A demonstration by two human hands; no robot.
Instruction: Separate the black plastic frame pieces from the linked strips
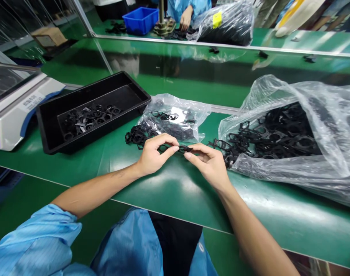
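Observation:
Between my two hands, just above the green table, is a small black plastic part, seen nearly edge-on. My left hand pinches its left end between thumb and fingers. Its right end is pinched by my right hand. Behind my left hand lies a loose pile of black ring-shaped parts, partly against a small clear plastic bag with more of them inside. To the right of my right hand, black parts spill from the mouth of a large clear bag.
A black tray holding several black parts stands at the left, beside a white scale. Beyond a transparent partition, a co-worker's hand is near a blue bin and another filled bag.

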